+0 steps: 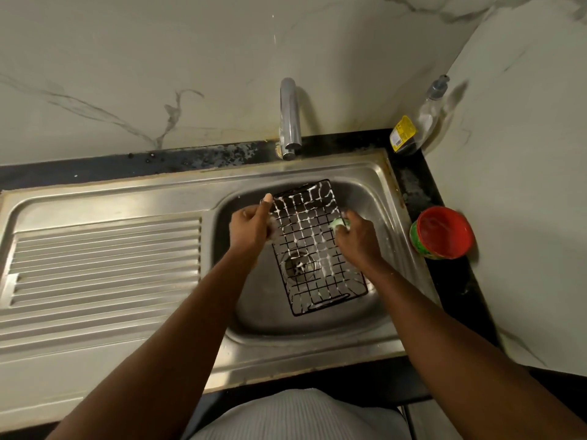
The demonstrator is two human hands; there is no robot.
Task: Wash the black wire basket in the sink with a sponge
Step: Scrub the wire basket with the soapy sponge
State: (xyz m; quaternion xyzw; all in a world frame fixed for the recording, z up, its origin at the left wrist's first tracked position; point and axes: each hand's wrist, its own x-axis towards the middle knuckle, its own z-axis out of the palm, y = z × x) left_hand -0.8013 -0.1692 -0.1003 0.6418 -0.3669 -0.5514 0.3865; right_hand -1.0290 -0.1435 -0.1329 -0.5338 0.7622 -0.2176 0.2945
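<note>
The black wire basket (313, 246) stands tilted in the steel sink (374, 192), its grid streaked with white foam, its lower end resting near the drain. My left hand (251, 227) grips the basket's left edge, thumb raised along the wire. My right hand (357, 236) presses a green sponge (340, 224) against the basket's right edge; most of the sponge is hidden in my fingers.
A chrome tap (289, 119) rises behind the bowl, with no water running. A ribbed draining board (104, 258) lies to the left. On the black counter at right stand a clear soap bottle (422, 122) and a red-lidded green tub (443, 233). Marble walls close the back and right.
</note>
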